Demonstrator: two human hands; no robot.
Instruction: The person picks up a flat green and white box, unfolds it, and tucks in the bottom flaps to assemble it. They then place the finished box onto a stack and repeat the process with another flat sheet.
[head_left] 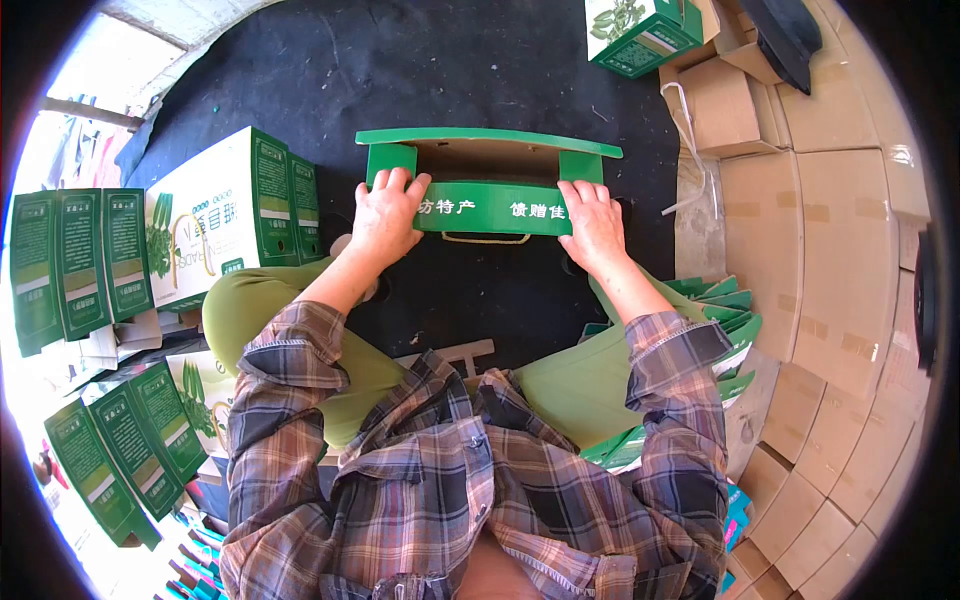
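A green cardboard gift box point(488, 196) with white printed characters lies in front of my crossed legs. Its end gapes toward the top of the view, with the long far flap raised and the brown inside showing. My left hand point(388, 220) grips the box's left corner, fingers bent over the near panel's edge. At the right corner, my right hand point(594, 224) holds on the same way. A thin cord handle point(486, 239) sticks out along the near side. Both thumbs press around the corners, partly hidden.
Finished-looking white and green boxes point(215, 215) stand in stacks on my left. Flat green cartons point(735, 320) lie by my right knee. Brown cartons point(845, 255) form a wall at right, and another printed box point(645, 40) sits at upper right. Black sheeting point(450, 70) covers the floor.
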